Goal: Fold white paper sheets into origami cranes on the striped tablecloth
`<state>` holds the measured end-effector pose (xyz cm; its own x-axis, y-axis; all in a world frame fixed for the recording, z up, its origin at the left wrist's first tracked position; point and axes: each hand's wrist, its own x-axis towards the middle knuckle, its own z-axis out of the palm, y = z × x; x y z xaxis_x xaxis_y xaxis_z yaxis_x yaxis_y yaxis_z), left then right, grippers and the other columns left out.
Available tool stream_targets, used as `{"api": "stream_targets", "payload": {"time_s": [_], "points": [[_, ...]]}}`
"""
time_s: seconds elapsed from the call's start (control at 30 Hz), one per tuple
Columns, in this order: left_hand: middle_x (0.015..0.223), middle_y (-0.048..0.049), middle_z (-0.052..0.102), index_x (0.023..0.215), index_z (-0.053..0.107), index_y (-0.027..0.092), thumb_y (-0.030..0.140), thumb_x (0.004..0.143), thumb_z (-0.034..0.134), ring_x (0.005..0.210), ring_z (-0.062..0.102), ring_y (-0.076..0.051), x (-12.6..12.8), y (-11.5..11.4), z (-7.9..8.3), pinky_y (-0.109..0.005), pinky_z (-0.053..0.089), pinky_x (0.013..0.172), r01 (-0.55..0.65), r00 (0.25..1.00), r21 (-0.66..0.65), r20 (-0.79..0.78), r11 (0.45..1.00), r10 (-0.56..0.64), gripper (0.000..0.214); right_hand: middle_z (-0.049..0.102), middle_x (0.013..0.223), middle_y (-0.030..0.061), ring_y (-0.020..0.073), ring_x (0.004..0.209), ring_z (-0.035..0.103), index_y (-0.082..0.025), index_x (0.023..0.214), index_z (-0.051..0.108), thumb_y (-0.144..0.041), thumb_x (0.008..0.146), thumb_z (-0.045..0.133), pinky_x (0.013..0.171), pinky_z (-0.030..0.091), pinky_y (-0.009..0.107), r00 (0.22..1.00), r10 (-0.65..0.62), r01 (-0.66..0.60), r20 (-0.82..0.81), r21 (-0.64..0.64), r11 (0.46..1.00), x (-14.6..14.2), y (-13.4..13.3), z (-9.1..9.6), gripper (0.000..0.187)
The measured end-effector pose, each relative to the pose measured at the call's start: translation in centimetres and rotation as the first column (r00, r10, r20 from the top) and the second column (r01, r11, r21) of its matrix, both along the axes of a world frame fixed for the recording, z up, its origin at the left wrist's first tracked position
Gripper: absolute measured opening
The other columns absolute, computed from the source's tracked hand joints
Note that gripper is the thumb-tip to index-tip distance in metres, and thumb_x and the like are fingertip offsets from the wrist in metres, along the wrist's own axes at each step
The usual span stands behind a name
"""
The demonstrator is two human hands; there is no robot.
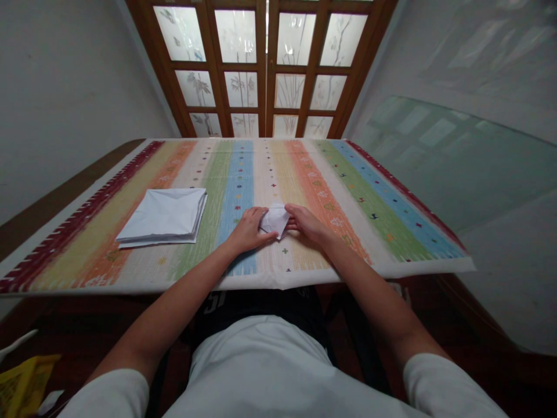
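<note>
A small folded piece of white paper is held between my two hands, just above or on the striped tablecloth near the table's front edge. My left hand grips its left side, with the thumb along the lower edge. On the right, the fingers of my right hand are closed on the paper's other edge, thumb on top. To the left lies a stack of white paper sheets with crease lines across the top sheet.
Behind the table stands a wooden door with frosted panes. White walls rise on both sides. Down at the lower left, a yellow plastic basket sits below table height.
</note>
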<state>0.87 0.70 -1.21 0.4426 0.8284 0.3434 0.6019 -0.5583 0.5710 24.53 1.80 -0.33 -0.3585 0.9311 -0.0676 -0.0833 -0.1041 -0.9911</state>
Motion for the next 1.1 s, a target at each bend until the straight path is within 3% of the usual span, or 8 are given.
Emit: {"api": "stream_targets", "payload": {"time_s": [0.13,0.2,0.37,0.53,0.7,0.9,1.1], "points": [[0.143,-0.0191,0.067,0.143,0.061,0.018,0.042,0.092,0.084,0.138,0.061,-0.038,0.1,0.1,-0.1,-0.058,0.045,0.123,-0.028,1.000,-0.007,-0.011,1.000,0.028,0.061,0.081,0.114,0.0045,0.0231,0.100,0.078,-0.029,0.127,0.064,-0.029,0.064,0.102,0.085,0.066,0.034,0.984,0.155,-0.168,0.085,0.180,0.969,0.0,-0.7,0.2,0.073],[0.142,-0.0194,0.068,0.143,0.061,0.018,0.043,0.094,0.082,0.137,0.062,-0.037,0.1,0.1,-0.2,-0.057,0.046,0.122,-0.036,0.999,-0.003,-0.011,0.999,0.036,0.059,0.081,0.112,0.0029,0.0217,0.099,0.077,-0.031,0.136,0.058,-0.024,0.066,0.098,0.085,0.063,0.032,0.974,0.169,-0.202,0.154,0.238,0.950,-0.1,-0.9,0.1,0.081],[0.142,-0.0194,0.069,0.145,0.061,0.018,0.048,0.099,0.078,0.137,0.062,-0.037,0.1,0.1,-0.3,-0.055,0.047,0.120,-0.027,0.999,0.024,-0.031,0.999,0.028,0.057,0.079,0.099,0.0040,0.0210,0.087,0.075,-0.025,0.127,0.061,-0.032,0.082,0.085,0.077,0.060,0.031,0.955,0.084,-0.186,0.286,0.353,0.917,-0.3,-0.9,-0.2,0.052],[0.138,-0.0188,0.071,0.146,0.061,0.017,0.050,0.102,0.074,0.131,0.064,-0.036,0.2,-0.1,0.0,-0.055,0.049,0.117,-0.003,0.996,0.048,-0.088,0.999,0.007,0.056,0.078,0.100,0.0061,0.0221,0.087,0.074,-0.023,0.108,0.065,-0.023,0.080,0.078,0.077,0.060,0.034,0.935,-0.109,-0.087,0.337,0.517,0.852,-0.6,-0.4,-0.4,0.030],[0.138,-0.0191,0.070,0.144,0.061,0.015,0.043,0.105,0.069,0.131,0.062,-0.035,0.5,-0.3,0.2,-0.054,0.049,0.118,-0.009,0.992,0.063,-0.126,0.998,0.017,0.049,0.073,0.091,0.0022,0.0192,0.078,0.067,-0.023,0.098,0.063,-0.018,0.075,0.080,0.074,0.057,0.033,0.890,-0.224,-0.054,0.398,0.579,0.813,-1.0,-0.3,-0.6,0.029],[0.142,-0.0191,0.068,0.146,0.060,0.015,0.026,0.105,0.054,0.133,0.059,-0.034,0.6,-0.6,0.4,-0.055,0.048,0.119,0.017,0.988,0.076,-0.157,0.997,-0.005,0.043,0.076,0.108,0.0063,0.0199,0.085,0.069,-0.024,0.119,0.065,-0.024,0.086,0.073,0.074,0.057,0.033,0.918,-0.202,-0.036,0.342,0.577,0.816,-0.6,-0.4,-0.3,0.034],[0.147,-0.0196,0.064,0.151,0.056,0.013,0.013,0.096,0.049,0.138,0.056,-0.034,0.4,-0.5,0.2,-0.056,0.045,0.125,0.068,0.983,0.084,-0.173,0.994,-0.053,0.056,0.074,0.109,0.0080,0.0211,0.086,0.065,-0.023,0.113,0.069,-0.028,0.080,0.082,0.076,0.056,0.035,0.820,-0.450,0.139,0.355,0.638,0.757,0.0,0.7,-0.9,0.036]]}}
